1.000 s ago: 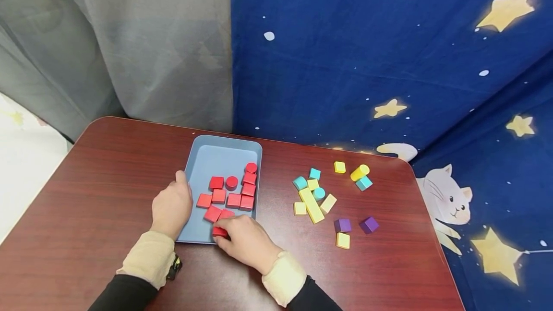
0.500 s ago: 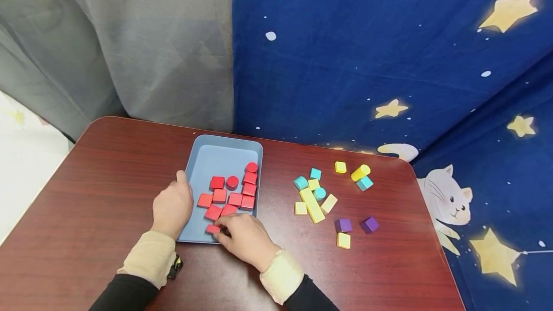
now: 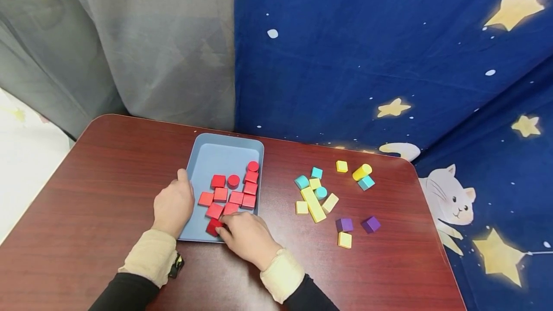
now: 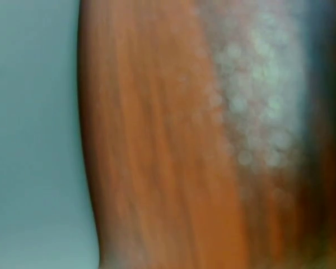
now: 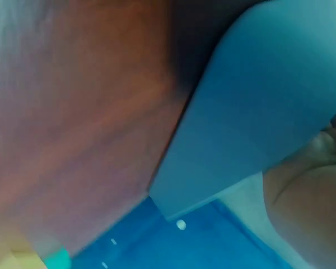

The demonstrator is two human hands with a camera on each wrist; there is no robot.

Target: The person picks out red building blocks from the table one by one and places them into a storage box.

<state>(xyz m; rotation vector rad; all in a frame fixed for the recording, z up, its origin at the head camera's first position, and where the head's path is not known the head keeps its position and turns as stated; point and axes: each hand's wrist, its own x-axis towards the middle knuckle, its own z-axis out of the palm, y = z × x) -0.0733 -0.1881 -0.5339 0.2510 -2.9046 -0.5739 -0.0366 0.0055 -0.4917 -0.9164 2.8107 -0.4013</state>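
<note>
A blue-grey tray (image 3: 224, 153) lies on the table, with several red blocks inside, mostly square and a couple of round ones (image 3: 233, 182). My left hand (image 3: 174, 207) grips the tray's left side wall, thumb side toward the far end. At the near end of the tray, my right hand (image 3: 250, 236) pinches a red block (image 3: 213, 227) between thumb and fingers, the fingers partly hidden behind the hand's back. The tray's outer wall (image 5: 252, 112) fills much of the right wrist view. In the left wrist view, only the tray wall (image 4: 33, 134) and blurred table show.
Right of the tray, loose blocks lie on the brown table (image 3: 121, 167): a long yellow block (image 3: 313, 204), a yellow cylinder (image 3: 362, 172), teal pieces (image 3: 366, 183) and two purple cubes (image 3: 370, 224). Grey and blue curtains (image 3: 302, 61) hang along the table's far edge.
The red block in my right hand has moved slightly left and turned, now lying angled below the other red blocks. My left hand stays on the tray; the view shifts slightly.
</note>
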